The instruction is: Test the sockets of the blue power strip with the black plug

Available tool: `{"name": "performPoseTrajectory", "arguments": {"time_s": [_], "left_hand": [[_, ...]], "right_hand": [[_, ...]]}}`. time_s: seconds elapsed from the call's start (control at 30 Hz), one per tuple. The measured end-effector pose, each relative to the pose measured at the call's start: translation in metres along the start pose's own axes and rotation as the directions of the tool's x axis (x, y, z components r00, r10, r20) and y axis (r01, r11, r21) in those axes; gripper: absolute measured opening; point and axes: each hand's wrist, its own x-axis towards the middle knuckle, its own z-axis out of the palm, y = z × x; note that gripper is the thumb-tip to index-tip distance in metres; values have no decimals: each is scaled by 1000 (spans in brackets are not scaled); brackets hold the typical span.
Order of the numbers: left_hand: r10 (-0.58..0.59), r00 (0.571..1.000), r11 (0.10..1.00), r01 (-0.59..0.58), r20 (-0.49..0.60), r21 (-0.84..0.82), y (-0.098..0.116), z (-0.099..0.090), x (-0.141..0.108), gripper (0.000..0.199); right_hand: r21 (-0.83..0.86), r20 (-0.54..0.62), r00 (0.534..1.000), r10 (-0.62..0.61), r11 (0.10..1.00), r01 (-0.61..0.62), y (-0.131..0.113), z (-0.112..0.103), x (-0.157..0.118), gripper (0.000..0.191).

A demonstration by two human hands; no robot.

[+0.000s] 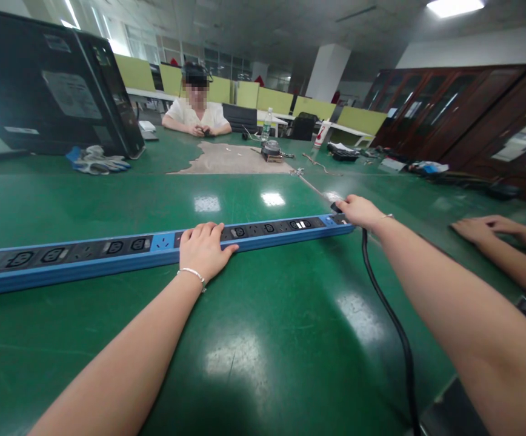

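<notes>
Left hand [203, 249]: open, palm down, fingers laid across the top of a long power strip [145, 261], thumb spread out at its near edge; a thin bracelet [192, 276] circles the wrist.
Power strip: directly under the left hand, blue-cased with black sockets; it runs past this hand's left out of view, and its other end meets the right hand. 1 blue socket [162, 241] sits just left of the left hand.
Right hand [359, 212]: closed, thumb and fingers gripping a small dark piece [336, 208] at the strip's end; what the palm holds is hidden.
Black cable [392, 315]: hangs from beneath the right hand and curves down toward the viewer; whether it joins the dark piece cannot be seen.
Green tabletop [263, 309]: glossy, spread beneath both hands.
Gloves [97, 161]: beyond the left hand, further left, beside a large black case [72, 91].
Brown sheet [231, 158]: beyond the hands, with a bottle [267, 124] behind it.
Co-worker [197, 115]: seated across the table, beyond the left hand, in a white top.
Another person's hands [485, 227]: well to the right of the right hand, resting on the table.
</notes>
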Motion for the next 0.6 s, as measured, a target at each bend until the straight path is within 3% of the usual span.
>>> {"name": "performPoseTrajectory", "arguments": {"time_s": [0.13,0.27,0.6], "left_hand": [[3,1000,1000,-3,-5,-3,0,0,-1,57],[8,1000,1000,-8,-3,6,1,-1,-1,57],[27,999,1000,-27,-28,7,0,-1,0,57]], "right_hand": [[1,95,994,-48,999,48,-15,17,-9,40],[-38,91,995,-43,998,46,-28,31,-13,41],[-65,91,996,-19,998,25,-34,31,-16,42]]}}
